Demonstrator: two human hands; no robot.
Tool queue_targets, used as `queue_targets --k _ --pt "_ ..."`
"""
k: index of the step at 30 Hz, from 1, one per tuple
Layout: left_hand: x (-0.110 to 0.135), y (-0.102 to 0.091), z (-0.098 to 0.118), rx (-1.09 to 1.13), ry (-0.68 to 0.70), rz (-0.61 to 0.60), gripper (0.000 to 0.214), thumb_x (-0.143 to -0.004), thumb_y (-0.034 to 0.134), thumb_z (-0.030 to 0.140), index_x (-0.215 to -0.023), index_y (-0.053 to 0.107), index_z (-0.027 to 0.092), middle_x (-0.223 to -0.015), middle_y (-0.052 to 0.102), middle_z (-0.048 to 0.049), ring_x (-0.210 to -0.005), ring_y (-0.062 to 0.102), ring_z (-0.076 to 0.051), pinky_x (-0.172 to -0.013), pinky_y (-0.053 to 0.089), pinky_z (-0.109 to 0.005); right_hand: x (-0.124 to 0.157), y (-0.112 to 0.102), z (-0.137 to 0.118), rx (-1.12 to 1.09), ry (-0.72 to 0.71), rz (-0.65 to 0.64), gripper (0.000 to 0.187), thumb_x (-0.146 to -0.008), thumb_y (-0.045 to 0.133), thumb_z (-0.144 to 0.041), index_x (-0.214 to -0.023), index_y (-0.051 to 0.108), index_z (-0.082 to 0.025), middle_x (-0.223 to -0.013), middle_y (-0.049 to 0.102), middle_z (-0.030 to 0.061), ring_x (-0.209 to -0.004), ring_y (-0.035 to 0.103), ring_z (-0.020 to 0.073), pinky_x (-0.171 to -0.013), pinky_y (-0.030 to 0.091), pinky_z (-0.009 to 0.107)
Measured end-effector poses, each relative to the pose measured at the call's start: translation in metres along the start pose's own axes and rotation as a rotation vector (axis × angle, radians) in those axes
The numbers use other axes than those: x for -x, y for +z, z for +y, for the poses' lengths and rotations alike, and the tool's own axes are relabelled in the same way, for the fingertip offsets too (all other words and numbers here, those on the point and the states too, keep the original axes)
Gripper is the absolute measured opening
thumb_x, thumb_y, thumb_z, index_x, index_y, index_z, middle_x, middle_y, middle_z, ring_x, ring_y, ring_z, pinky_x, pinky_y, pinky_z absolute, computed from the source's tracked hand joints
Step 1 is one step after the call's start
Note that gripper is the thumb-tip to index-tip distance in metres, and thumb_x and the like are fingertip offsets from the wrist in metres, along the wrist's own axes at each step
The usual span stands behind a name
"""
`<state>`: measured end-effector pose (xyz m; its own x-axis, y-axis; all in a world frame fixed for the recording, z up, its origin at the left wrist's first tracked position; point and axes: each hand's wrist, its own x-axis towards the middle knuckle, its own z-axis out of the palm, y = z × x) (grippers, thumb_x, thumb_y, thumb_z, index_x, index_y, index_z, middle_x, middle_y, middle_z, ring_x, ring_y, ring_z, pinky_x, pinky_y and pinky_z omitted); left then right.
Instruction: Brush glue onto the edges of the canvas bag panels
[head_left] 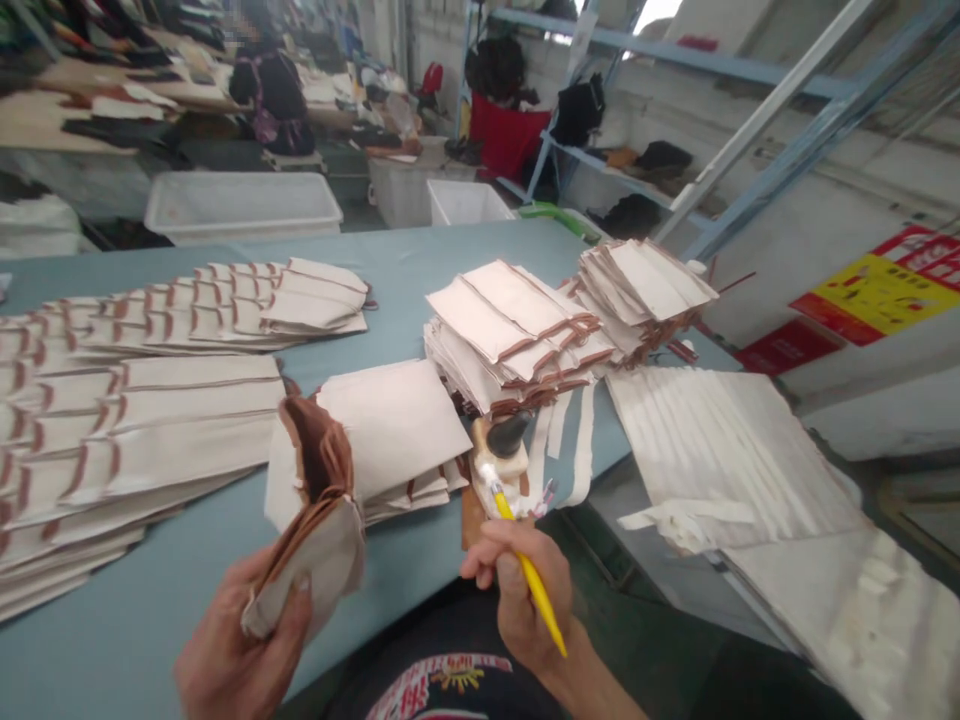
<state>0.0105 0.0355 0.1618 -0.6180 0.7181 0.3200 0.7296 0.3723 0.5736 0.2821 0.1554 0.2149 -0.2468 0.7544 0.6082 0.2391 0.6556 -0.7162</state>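
My left hand (247, 630) grips a cream fabric pouch (330, 560) with brown inner layers, its thumb on the near face and its mouth spread apart. A yellow-handled brush (531, 570) is pinched in my right hand (529, 585). Its white tip is at a small glue pot (495, 470) with a black knob-like top. Whether the bristles are inside the pot is hard to make out. Behind the pouch lies a short pile of cream panels (397, 420) with brown edges.
Overlapping rows of cream panels (202, 400) cover the table's left side. Taller stacks (517, 310) stand behind the pot, with white strips (581, 440) beside them. A sheet-covered side surface (735, 450) is at right. White bins (244, 205) and a seated person (270, 95) are beyond.
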Motion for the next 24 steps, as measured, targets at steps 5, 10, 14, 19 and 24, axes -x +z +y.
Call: queue_targets --k 5,10,14,19,24 --pt "0.010 -0.018 0.007 0.074 0.244 0.156 0.008 -0.107 0.071 0.036 -0.104 0.074 0.029 -0.126 0.086 -0.0057 -0.094 0.084 -0.023 -0.083 0.068 -0.032 -0.015 0.034 -0.002 -0.111 -0.062 -0.085 0.024 -0.125 0.047 -0.035 -0.124 0.070 -0.026 -0.083 0.087 -0.0003 -0.058 0.075 0.0146 -0.068 0.068 0.027" --pt "0.022 -0.036 0.002 0.205 0.412 0.011 0.012 -0.107 0.065 0.017 -0.108 0.073 0.026 -0.155 0.075 -0.0125 -0.129 0.080 -0.024 -0.108 0.066 -0.034 -0.029 0.072 -0.006 -0.194 -0.128 -0.179 0.023 -0.122 0.051 -0.033 -0.119 0.072 -0.024 -0.093 0.089 0.0036 -0.077 0.085 0.0182 -0.081 0.071 0.029" --pt "0.033 -0.048 0.008 0.321 0.375 -0.051 0.021 -0.105 0.064 0.012 -0.115 0.072 0.029 -0.158 0.073 -0.0085 -0.143 0.074 -0.024 -0.122 0.061 -0.038 -0.039 0.098 -0.013 -0.213 -0.224 -0.195 0.018 -0.118 0.055 -0.025 -0.124 0.071 -0.025 -0.104 0.090 0.0046 -0.089 0.086 0.0206 -0.088 0.070 0.032" --pt "0.035 -0.052 0.017 0.497 0.383 -0.054 0.021 -0.103 0.062 0.012 -0.105 0.071 0.030 -0.157 0.075 -0.0029 -0.146 0.072 -0.025 -0.123 0.063 -0.042 -0.039 0.121 -0.024 -0.334 -0.351 -0.166 0.015 -0.114 0.060 -0.023 -0.127 0.067 -0.029 -0.095 0.086 0.0012 -0.083 0.081 0.0197 -0.086 0.066 0.034" --pt "0.051 -0.051 0.009 0.543 0.237 -0.125 0.021 -0.110 0.056 0.028 -0.121 0.073 0.033 -0.166 0.074 -0.0092 -0.141 0.079 -0.033 -0.118 0.069 -0.054 -0.039 0.127 -0.030 -0.252 -0.383 -0.176 0.009 -0.117 0.063 -0.025 -0.113 0.070 -0.029 -0.076 0.076 -0.0051 -0.062 0.067 0.0160 -0.069 0.057 0.028"
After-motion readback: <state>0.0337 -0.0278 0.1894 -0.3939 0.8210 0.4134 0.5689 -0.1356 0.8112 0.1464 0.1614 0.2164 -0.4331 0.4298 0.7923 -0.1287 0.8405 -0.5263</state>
